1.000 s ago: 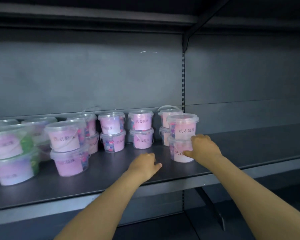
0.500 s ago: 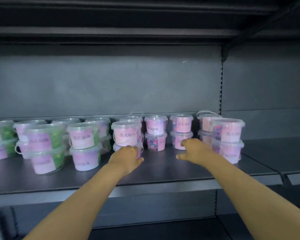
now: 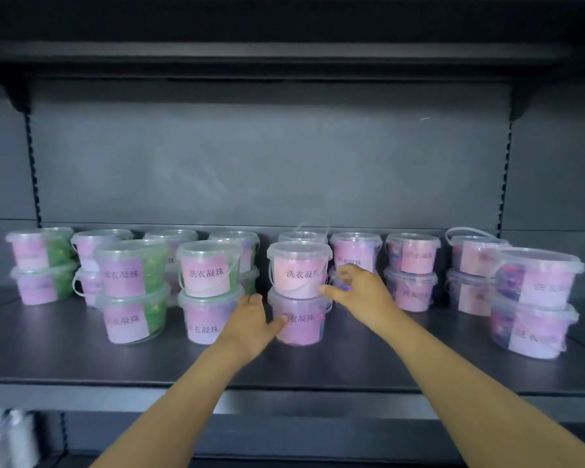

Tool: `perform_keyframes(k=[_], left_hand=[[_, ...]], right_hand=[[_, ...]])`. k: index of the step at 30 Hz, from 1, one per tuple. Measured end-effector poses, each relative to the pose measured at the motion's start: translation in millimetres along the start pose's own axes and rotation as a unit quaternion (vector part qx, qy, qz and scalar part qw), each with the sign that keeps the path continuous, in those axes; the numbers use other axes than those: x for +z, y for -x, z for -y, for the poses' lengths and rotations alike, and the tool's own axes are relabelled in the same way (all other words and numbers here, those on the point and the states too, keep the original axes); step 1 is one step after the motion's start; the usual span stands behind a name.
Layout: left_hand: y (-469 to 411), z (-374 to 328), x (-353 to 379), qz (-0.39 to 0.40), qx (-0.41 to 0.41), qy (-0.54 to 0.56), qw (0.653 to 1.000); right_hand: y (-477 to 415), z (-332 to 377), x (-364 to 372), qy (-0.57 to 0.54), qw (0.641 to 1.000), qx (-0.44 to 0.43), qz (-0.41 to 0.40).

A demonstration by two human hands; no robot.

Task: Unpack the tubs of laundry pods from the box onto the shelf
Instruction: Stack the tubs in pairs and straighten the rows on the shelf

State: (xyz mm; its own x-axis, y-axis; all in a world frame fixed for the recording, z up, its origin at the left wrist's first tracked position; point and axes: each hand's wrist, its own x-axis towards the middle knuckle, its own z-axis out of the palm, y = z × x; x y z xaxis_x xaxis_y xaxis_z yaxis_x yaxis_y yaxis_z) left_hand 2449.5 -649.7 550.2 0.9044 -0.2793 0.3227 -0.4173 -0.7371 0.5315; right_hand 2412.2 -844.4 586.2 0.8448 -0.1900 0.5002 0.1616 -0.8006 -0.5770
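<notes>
Because the upper tub (image 3: 296,270), stacked on the lower tub (image 3: 299,324) mid-front on the shelf (image 3: 81,359), looks light, slick and tippy, I'd hold its walls under the rim; the left hand (image 3: 250,324), open, thumbs the lower one, while the right hand (image 3: 358,292)'s grip is unclear.

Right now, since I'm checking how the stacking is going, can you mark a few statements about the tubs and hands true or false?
The tubs on the shelf stand stacked two high. True.
The left hand touches the lower tub of the middle stack. True.
The right hand holds a cardboard box. False: it touches the side of the upper tub.
Every tub holds green pods. False: only the green tubs at the left do.
</notes>
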Motion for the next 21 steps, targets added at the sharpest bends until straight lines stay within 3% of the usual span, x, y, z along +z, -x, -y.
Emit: perform_keyframes(k=[6, 10, 21], left_hand=[[-24, 7, 24, 0.026, 0.064, 0.210, 0.975], [-33, 9, 37, -0.005, 0.096, 0.310, 0.946], [-34, 8, 54, -0.076, 0.064, 0.308, 0.946]], right_hand=[[-21, -8, 32, -0.218, 0.974, 0.045, 0.031], [-32, -21, 52, -0.272, 0.961, 0.034, 0.031], [-39, -28, 57, -0.301, 0.952, 0.041, 0.025]])
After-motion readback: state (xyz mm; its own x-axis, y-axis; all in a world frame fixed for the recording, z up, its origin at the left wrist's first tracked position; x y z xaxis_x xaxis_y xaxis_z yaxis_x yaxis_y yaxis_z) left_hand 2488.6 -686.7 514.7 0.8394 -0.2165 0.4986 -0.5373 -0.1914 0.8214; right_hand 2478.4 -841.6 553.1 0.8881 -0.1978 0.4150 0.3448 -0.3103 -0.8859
